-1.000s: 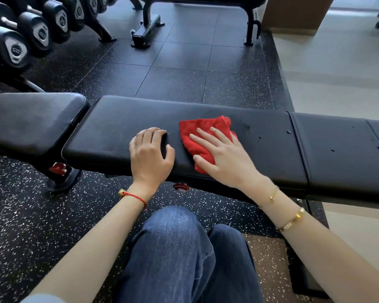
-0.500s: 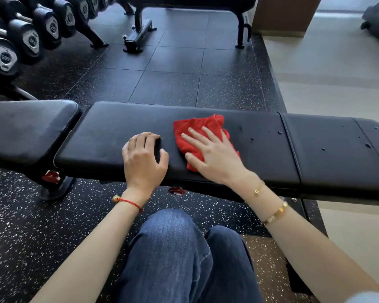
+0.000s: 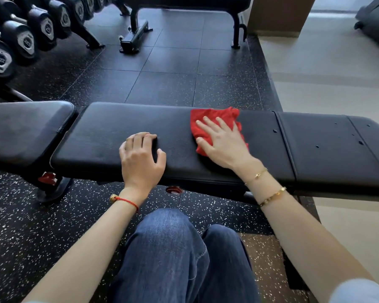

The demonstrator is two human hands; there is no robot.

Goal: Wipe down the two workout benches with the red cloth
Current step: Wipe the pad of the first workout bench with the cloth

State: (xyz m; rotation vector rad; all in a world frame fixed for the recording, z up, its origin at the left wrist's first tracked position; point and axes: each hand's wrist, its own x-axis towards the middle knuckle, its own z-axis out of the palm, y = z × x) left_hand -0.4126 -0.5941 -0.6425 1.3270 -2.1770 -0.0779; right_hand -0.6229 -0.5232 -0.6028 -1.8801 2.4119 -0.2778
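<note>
A gym floor of dark speckled rubber tiles runs to a pale smooth floor on the right. A rack of dumbbells stands at far left, and a second bench stands beyond, only its frame and the front edge of its pad in view. Across the middle lies the near bench, a long black pad between a shorter pad on the left and another section on the right that bears a few small specks.

The right hand lies flat on the red cloth, fingers straight and spread, pressing it onto the long pad toward its right end and far edge. The cloth is bunched, showing past the fingertips and beside the palm. The left hand rests on the same pad near its front edge, well apart from the cloth, fingers curled under, thumb out, holding nothing. Knees in jeans show below the bench.
</note>
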